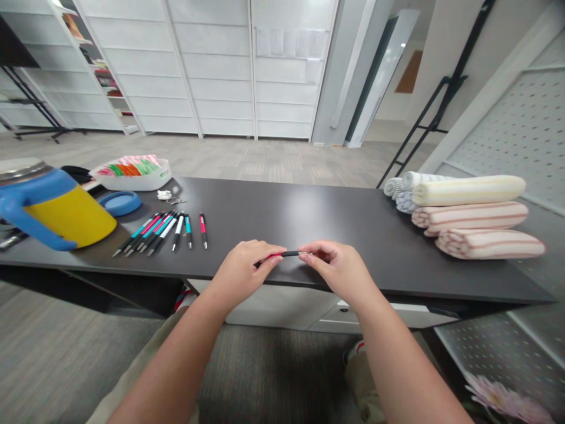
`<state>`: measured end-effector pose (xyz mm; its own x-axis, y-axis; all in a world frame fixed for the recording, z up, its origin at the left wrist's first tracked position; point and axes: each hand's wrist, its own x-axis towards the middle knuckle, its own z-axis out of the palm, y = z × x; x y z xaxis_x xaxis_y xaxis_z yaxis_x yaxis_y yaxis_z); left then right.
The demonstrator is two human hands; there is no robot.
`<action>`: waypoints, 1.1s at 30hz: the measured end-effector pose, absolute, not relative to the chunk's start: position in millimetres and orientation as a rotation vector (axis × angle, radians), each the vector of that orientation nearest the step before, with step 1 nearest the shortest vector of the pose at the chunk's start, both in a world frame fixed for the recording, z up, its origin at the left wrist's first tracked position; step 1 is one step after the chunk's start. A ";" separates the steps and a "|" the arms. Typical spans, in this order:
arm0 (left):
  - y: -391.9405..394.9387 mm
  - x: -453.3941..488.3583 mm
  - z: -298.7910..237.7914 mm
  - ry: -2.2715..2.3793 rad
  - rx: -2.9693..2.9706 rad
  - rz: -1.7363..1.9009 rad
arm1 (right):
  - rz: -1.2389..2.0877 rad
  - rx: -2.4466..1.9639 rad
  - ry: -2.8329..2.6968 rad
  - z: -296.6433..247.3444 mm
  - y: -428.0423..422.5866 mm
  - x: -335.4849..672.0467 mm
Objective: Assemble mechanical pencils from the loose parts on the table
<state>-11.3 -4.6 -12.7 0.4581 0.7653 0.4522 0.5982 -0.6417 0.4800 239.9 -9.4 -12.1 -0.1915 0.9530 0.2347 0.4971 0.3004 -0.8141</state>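
Observation:
Between my hands, just above the front edge of the dark desk, a red pen with a black grip (290, 254) is held level. My left hand (248, 268) pinches its red barrel. The fingers of my right hand (338, 265) close round the silver tip end. To the left, several pens (152, 232) with red, teal and white barrels lie side by side on the desk. Slightly apart from them are a teal pen (188, 229) and another red pen (203, 229), tips toward me.
A blue and yellow jug (70, 209) stands at the left, near a blue lid (120, 203) and a white basket (136, 181) of colourful packets. Small white earphones (165, 195) lie behind the pens. Rolled towels (479, 218) are stacked at the right end of the desk (282, 218).

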 end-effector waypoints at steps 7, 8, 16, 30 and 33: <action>-4.6 -12.6 -10.8 1.149 2.477 0.929 | 0.490 -1.267 -2.083 -2.2 -16.3 236.0; -4.3 -12.5 -10.4 1.145 2.474 0.932 | 0.456 -1.255 -2.112 -2.3 -16.7 235.4; -4.4 -12.1 -10.8 1.142 2.438 0.931 | 0.409 -1.242 -2.202 -7.4 -15.9 234.2; -7.8 -7.7 -6.6 1.238 2.520 0.897 | 0.278 -1.296 -2.141 -12.4 -15.3 231.3; -8.7 -5.9 -7.8 1.284 2.545 0.894 | 0.270 -1.312 -2.116 -12.5 -14.9 230.9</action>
<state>-5.9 -8.7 -7.8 0.4546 0.7738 0.4410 0.6820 -0.6209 0.3865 230.9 -14.9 -12.5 -0.3087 0.8626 0.4009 0.7344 0.4840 -0.4758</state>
